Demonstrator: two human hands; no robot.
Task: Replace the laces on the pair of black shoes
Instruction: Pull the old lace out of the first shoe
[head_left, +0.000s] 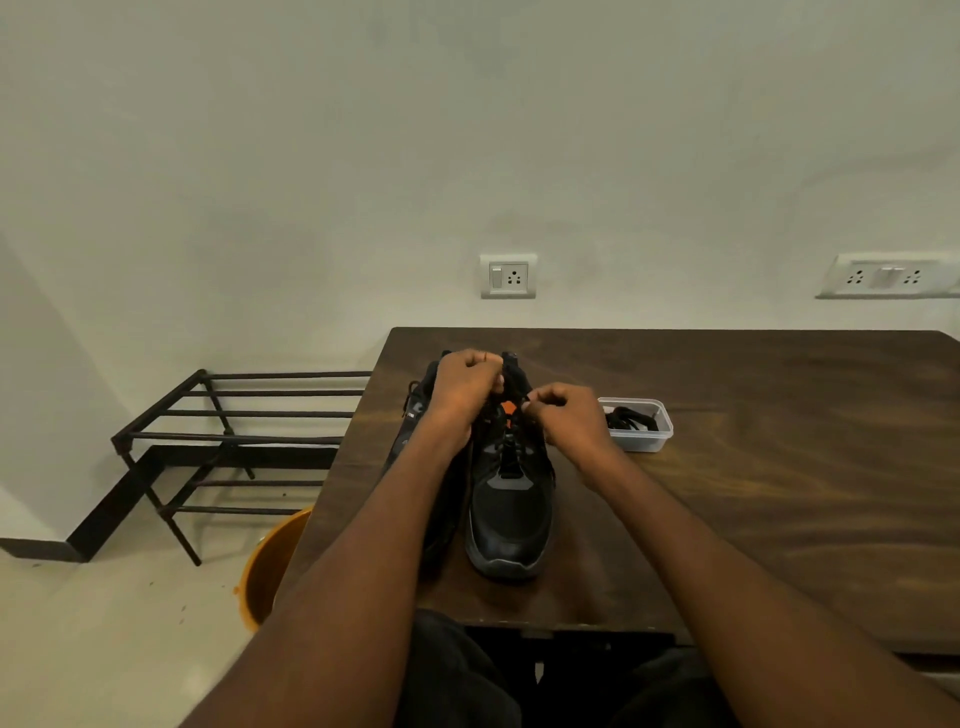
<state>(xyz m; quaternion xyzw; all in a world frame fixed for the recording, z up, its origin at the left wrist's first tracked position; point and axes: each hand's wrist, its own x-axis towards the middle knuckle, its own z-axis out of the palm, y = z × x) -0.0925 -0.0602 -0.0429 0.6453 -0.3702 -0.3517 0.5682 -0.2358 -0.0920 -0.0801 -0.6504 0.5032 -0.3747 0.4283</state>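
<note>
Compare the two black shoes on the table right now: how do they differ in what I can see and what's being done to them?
The right shoe shows in full, toe toward the camera; the left shoe is mostly hidden behind the left forearm. Both hands, left hand and right hand, work at the right shoe's laces; the left shoe lies untouched. Both are black and stand side by side on the table.

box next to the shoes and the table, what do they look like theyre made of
The box looks like clear plastic: the black laces show through its glossy walls. The table looks like dark wood or wood-look laminate, with wavy grain and a dull sheen.
</note>
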